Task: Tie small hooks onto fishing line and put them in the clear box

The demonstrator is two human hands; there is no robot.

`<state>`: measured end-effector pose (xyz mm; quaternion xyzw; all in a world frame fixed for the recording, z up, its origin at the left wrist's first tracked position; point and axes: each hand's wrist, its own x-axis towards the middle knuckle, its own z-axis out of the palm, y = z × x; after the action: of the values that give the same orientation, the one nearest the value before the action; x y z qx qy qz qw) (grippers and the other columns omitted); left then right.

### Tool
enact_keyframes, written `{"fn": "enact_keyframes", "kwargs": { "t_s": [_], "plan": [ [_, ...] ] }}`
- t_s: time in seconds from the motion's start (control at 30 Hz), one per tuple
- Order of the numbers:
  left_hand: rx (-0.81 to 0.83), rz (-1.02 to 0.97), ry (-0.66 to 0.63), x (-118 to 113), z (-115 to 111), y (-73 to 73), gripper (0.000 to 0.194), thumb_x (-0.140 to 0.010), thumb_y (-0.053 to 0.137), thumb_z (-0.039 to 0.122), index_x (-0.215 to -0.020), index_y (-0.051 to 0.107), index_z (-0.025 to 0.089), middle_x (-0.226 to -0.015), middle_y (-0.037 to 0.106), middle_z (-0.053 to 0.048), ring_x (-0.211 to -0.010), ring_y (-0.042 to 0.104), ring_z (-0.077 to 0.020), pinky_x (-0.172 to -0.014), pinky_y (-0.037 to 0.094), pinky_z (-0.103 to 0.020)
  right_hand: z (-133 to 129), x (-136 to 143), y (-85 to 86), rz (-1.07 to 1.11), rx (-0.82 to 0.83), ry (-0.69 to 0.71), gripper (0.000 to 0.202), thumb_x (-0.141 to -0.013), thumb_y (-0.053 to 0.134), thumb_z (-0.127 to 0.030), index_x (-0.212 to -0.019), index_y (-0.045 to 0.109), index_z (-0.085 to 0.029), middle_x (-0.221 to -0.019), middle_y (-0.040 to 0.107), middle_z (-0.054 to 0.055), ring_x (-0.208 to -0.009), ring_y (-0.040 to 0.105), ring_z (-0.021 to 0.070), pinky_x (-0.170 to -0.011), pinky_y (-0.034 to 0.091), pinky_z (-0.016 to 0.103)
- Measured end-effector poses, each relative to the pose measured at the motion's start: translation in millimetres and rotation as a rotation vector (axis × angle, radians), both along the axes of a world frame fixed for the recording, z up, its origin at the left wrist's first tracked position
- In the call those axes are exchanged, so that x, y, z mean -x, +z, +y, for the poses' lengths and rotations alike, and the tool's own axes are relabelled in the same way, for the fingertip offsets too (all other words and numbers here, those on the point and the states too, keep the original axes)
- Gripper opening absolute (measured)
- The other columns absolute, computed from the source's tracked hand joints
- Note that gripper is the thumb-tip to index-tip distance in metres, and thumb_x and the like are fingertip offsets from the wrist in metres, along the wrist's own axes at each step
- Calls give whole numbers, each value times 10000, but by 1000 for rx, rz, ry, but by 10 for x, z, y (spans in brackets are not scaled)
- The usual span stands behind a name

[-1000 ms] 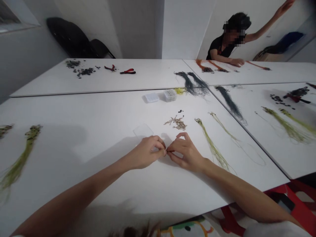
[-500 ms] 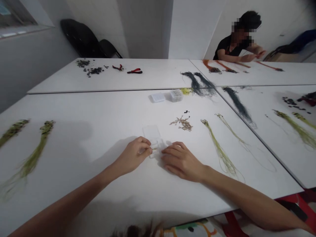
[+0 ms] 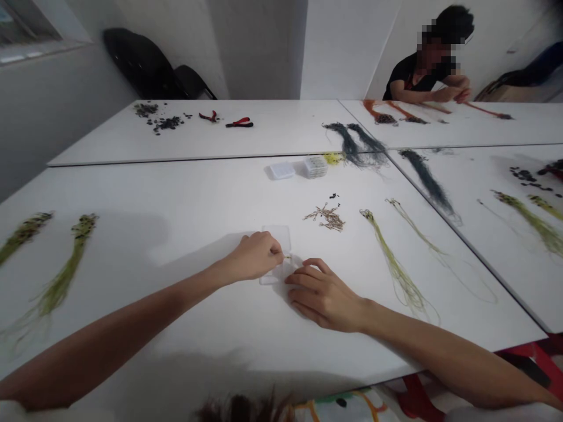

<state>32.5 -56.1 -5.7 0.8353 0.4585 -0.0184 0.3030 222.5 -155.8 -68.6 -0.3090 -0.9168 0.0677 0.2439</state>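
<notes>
A small clear plastic box (image 3: 277, 233) lies on the table before me, its lid folded back on the far side. My left hand (image 3: 257, 255) is over the box, thumb and forefinger pinched on a small yellowish piece (image 3: 287, 257); its exact kind is too small to tell. Bent and spread, the fingers of my right hand (image 3: 328, 296) rest at the right edge of the box. Beyond the hands is a loose pile of thin brass-coloured metal pieces (image 3: 329, 218), with a few tiny black bits (image 3: 334, 196) behind it.
Closed clear boxes (image 3: 315, 167) stand farther back beside a flat one (image 3: 281, 170). Yellow-green line bundles lie left (image 3: 65, 258) and right (image 3: 387, 252); dark bundles (image 3: 426, 179) lie farther right. Red-handled pliers (image 3: 240, 122) are on the far table, where a co-worker (image 3: 422, 76) sits.
My left hand has moved slightly right and turned over the box, still pinching the yellowish piece. The box has turned and shifted a little. My right hand has barely moved.
</notes>
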Motion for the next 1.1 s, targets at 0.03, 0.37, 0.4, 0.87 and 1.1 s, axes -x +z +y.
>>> {"fn": "enact_keyframes", "kwargs": {
  "t_s": [0.03, 0.37, 0.4, 0.87, 1.1],
  "plan": [
    [7, 16, -3, -5, 15, 7, 338, -789, 497, 308, -474, 519, 189, -550, 431, 4, -591, 433, -151, -653, 303, -285, 1, -2, 0, 1, -1, 1, 148, -940, 513, -183, -940, 660, -172, -1157, 667, 93, -1033, 570, 217, -995, 388, 445],
    [100, 65, 18, -25, 101, 3, 373, -736, 507, 282, -452, 283, 192, -513, 269, 28, -511, 264, -120, -584, 228, -281, -8, -4, 16, 69, 52, 4, 139, -939, 517, -189, -921, 654, -177, -1120, 685, 81, -1017, 592, 205, -990, 390, 432],
    [107, 55, 16, -18, 106, -14, 368, -733, 508, 284, -461, 277, 194, -517, 268, 27, -508, 258, -119, -567, 218, -282, 4, -8, 22, 107, 72, -4, 137, -942, 516, -194, -932, 652, -180, -1108, 689, 80, -1000, 601, 198, -979, 397, 423],
    [124, 15, 39, -8, 73, 18, 297, -671, 497, 198, -464, 285, 198, -517, 289, 8, -480, 246, -118, -507, 173, -309, 545, 163, -5, 73, 125, -315, 168, -872, 562, -96, -847, 712, -168, -787, 672, 37, -750, 590, 155, -784, 347, 335],
    [106, 16, 25, 0, 71, 5, 275, -689, 489, 195, -468, 325, 201, -511, 310, 8, -488, 263, -126, -509, 182, -312, 556, 186, -56, 81, 124, -310, 184, -867, 533, -78, -843, 698, -156, -761, 655, 21, -693, 553, 131, -796, 320, 333]
  ]
}}
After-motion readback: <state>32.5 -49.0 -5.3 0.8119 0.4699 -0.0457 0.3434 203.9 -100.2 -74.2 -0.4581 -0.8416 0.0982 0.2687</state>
